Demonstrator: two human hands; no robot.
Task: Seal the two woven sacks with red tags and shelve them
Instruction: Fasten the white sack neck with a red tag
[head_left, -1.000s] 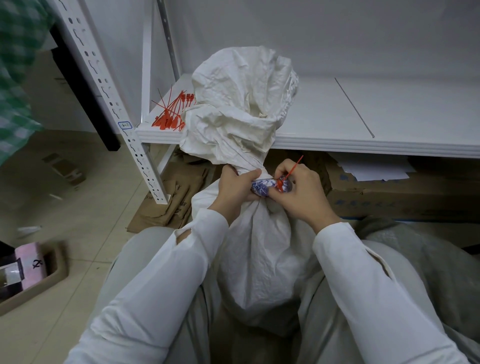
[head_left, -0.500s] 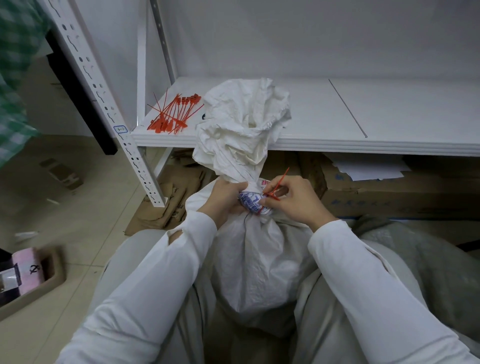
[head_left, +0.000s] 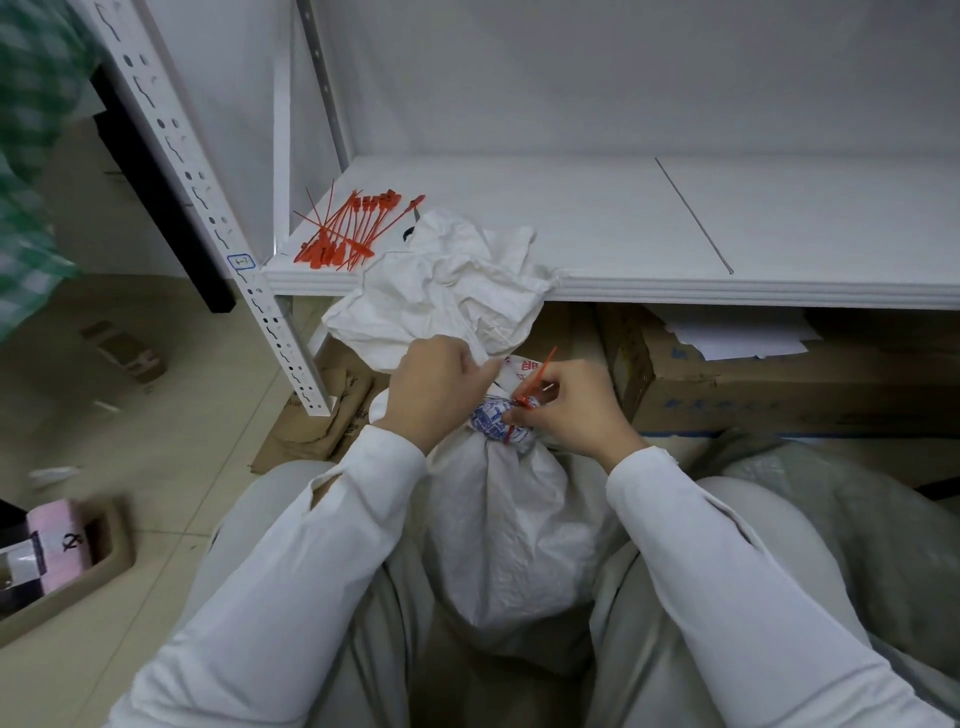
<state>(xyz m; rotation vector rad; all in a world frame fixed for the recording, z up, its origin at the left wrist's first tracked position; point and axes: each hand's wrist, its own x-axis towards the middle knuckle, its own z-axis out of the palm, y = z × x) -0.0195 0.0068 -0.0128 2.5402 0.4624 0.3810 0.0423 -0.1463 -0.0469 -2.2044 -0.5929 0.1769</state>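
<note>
Head view. The left hand (head_left: 434, 387) is curled round the gathered neck of a white woven sack (head_left: 509, 535), and the neck is gripped just below the loose top. The right hand (head_left: 576, 410) is closed in a pinch on a red tag (head_left: 525, 400), which is looped round the same neck where blue and red printing on the fabric is bunched; the tag's thin tail is seen pointing up and to the right between the two hands. The sack is stood upright on the floor between the person's knees, and both forearms are covered by white sleeves. The crumpled open top of the sack is flopped forward against the front edge of a white shelf (head_left: 675, 223). On the left end of that shelf a bundle of spare red tags (head_left: 348, 228) is laid, just beside the perforated white upright (head_left: 208, 208). Brown cardboard boxes (head_left: 753, 389) are stored beneath the shelf, with flattened cardboard (head_left: 322, 421) at the foot of the upright. At the lower left a beige tray (head_left: 111, 558) is seen on the tiled floor, holding a pink item.
</note>
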